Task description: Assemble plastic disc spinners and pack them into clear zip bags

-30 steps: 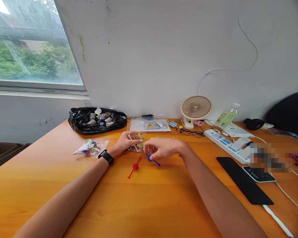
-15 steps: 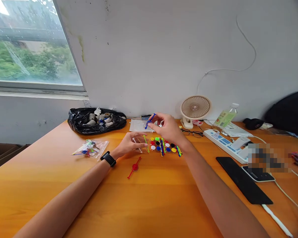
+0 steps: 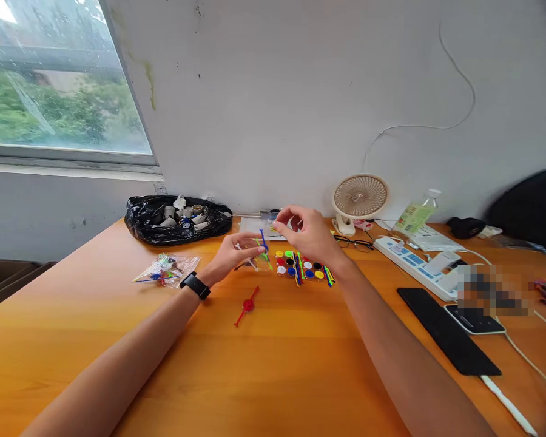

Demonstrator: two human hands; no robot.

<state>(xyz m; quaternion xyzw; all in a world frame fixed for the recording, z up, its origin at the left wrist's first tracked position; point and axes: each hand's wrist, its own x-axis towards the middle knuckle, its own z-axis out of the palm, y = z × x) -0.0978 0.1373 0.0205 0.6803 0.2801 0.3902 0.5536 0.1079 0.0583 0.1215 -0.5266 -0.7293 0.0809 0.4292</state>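
Note:
My left hand is closed on a clear plastic bag. White, green and blue arrow-shaped spinners show in or against it. The blue spinner stands upright at my left fingertips. Just right of it, my right hand is raised with thumb and fingers curled together; what they pinch, if anything, is too small to make out. A red arrow spinner on a round base lies on the table nearer me. Beyond the bag, coloured round pieces and several loose arrows lie in rows below my right hand.
A zip bag of spinner parts lies left of my wrist. A black plastic bag is behind it. Toward the right stand a fan, glasses, a power strip, a tilted bottle and a black phone-like slab.
The blue spinner has gone from my right fingers down to the bag at my left hand. My left hand has risen slightly; the red spinner has stayed put.

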